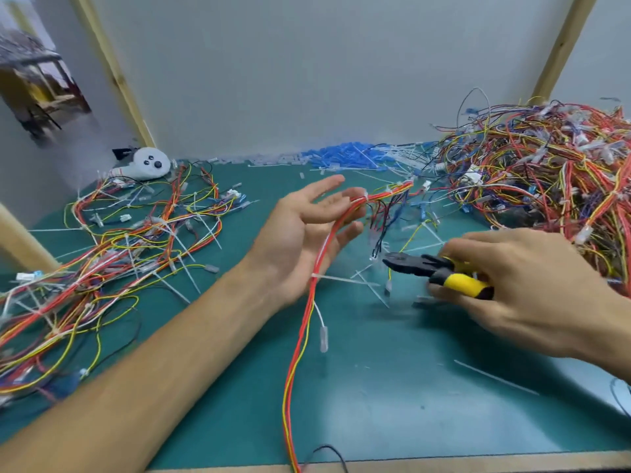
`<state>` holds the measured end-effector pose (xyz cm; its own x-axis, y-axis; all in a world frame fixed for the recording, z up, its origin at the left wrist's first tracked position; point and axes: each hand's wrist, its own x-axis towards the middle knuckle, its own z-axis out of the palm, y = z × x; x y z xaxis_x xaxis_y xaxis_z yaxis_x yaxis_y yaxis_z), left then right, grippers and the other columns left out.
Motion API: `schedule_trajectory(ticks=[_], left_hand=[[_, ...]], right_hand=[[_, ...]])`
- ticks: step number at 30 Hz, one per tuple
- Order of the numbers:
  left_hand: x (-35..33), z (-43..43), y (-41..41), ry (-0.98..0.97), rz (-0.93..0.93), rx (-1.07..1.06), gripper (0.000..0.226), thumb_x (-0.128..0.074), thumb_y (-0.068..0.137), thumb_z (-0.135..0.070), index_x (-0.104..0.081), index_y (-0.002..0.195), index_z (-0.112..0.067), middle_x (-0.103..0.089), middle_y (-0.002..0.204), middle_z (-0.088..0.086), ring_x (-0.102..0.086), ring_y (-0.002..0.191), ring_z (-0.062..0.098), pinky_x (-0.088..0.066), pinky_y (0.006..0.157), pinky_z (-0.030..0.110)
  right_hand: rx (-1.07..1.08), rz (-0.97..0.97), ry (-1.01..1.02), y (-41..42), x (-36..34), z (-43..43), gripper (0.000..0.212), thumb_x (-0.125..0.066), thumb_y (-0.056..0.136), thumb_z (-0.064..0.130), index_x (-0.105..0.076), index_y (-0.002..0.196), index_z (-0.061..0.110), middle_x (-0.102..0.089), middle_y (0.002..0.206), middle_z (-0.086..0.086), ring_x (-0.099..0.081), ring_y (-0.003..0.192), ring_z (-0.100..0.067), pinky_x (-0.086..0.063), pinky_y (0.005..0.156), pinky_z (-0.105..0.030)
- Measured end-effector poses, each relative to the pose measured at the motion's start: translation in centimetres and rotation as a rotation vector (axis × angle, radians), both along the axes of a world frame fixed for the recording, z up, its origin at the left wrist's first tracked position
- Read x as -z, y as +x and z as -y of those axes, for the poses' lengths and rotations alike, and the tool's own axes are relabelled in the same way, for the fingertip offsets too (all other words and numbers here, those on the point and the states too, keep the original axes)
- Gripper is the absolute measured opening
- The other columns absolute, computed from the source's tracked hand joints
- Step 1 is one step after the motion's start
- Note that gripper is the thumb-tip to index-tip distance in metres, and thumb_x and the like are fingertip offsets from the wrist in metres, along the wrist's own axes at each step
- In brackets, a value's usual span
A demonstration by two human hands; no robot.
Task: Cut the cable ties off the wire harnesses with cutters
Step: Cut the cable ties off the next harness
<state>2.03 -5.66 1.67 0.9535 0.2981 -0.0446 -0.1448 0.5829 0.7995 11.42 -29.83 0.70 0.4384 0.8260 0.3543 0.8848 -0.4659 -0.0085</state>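
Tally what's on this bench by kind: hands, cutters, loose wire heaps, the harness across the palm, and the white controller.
Hands: 2, left hand, right hand
Cutters: 1
Wire heaps: 2, left heap, right heap
Harness across the palm: 1
White controller: 1
Total: 7

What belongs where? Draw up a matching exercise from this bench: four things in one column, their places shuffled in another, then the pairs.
Things
1. cutters
2. white controller
3. blue pile
4. red-yellow harness

Places
A. along the wall, middle of the back
B. across the open left hand
C. gripped by the right hand
D. back left, beside the wooden post

Pairs: 1-C, 2-D, 3-A, 4-B
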Motion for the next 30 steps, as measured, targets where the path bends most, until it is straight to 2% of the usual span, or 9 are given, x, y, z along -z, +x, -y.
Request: schedule_trajectory(ticks=[2,4,9,14,24,27,29,30], left_hand=[[0.1,0.3,0.0,-0.006,0.022,0.0,0.054,-0.052,0.091,0.012,-0.046,0.144,0.0,-0.065,0.117,0.02,-0.064,0.092,0.025,-0.059,0.073,0.027],[0.2,0.7,0.1,-0.018,0.038,0.0,0.054,-0.054,0.091,0.011,-0.046,0.144,-0.001,-0.065,0.116,0.02,-0.063,0.094,0.026,-0.059,0.075,0.026],[0.5,1.7,0.0,-0.038,0.035,0.025,0.051,-0.057,0.093,0.009,-0.049,0.141,-0.003,-0.067,0.115,0.02,-0.061,0.102,0.028,-0.058,0.076,0.025],[0.7,2.0,-0.1,-0.082,-0.002,0.056,0.047,-0.056,0.095,0.009,-0.049,0.141,0.0,-0.07,0.101,0.017,-0.057,0.102,0.028,-0.057,0.07,0.024],[0.8,2.0,-0.1,-0.112,-0.021,0.054,0.046,-0.057,0.095,0.009,-0.05,0.14,0.001,-0.069,0.095,0.015,-0.054,0.101,0.027,-0.056,0.07,0.022],[0.9,1.9,-0.1,-0.091,-0.026,0.047,0.045,-0.059,0.095,0.006,-0.051,0.139,0.0,-0.069,0.098,0.015,-0.057,0.098,0.025,-0.056,0.07,0.023],[0.9,1.8,-0.1,-0.067,-0.029,0.037,0.045,-0.06,0.095,0.003,-0.051,0.14,0.0,-0.069,0.1,0.013,-0.06,0.095,0.024,-0.056,0.07,0.024],[0.9,1.7,-0.1,-0.047,-0.032,0.034,0.045,-0.061,0.095,0.0,-0.052,0.14,0.0,-0.07,0.1,0.012,-0.063,0.092,0.022,-0.057,0.07,0.024]], right_hand=[[-0.035,0.051,-0.036,-0.2,0.1,-0.2,0.043,-0.05,0.086,0.059,-0.07,0.105,0.026,-0.067,0.09,0.005,-0.066,0.08,-0.032,-0.055,0.061,-0.043],[-0.04,0.138,-0.026,-0.2,0.6,-0.7,0.047,-0.054,0.084,0.053,-0.072,0.112,0.019,-0.067,0.097,-0.002,-0.066,0.087,-0.035,-0.055,0.068,-0.045],[-0.069,0.29,0.16,-1.8,1.4,-2.4,0.051,-0.048,0.101,0.056,-0.072,0.113,0.012,-0.063,0.103,-0.011,-0.057,0.087,-0.037,-0.046,0.072,-0.049],[-0.011,0.306,0.179,-2.7,2.0,-3.1,0.047,-0.057,0.098,0.054,-0.071,0.111,0.011,-0.063,0.101,-0.011,-0.054,0.086,-0.037,-0.043,0.071,-0.049],[-0.031,0.29,0.178,-2.5,1.9,-3.3,0.047,-0.054,0.095,0.053,-0.071,0.109,0.011,-0.063,0.099,-0.01,-0.054,0.085,-0.036,-0.041,0.07,-0.047],[-0.062,0.244,0.157,-3.1,1.5,-3.4,0.036,-0.057,0.092,0.048,-0.069,0.096,0.014,-0.063,0.087,-0.006,-0.056,0.075,-0.035,-0.043,0.064,-0.043],[-0.045,0.137,0.184,-3.3,1.4,-3.4,0.029,-0.055,0.089,0.046,-0.059,0.077,0.02,-0.056,0.067,0.001,-0.049,0.058,-0.034,-0.04,0.054,-0.037],[-0.012,0.061,0.192,-3.3,1.4,-3.2,0.034,-0.054,0.09,0.048,-0.054,0.072,0.019,-0.053,0.06,0.001,-0.044,0.055,-0.035,-0.039,0.051,-0.036]])
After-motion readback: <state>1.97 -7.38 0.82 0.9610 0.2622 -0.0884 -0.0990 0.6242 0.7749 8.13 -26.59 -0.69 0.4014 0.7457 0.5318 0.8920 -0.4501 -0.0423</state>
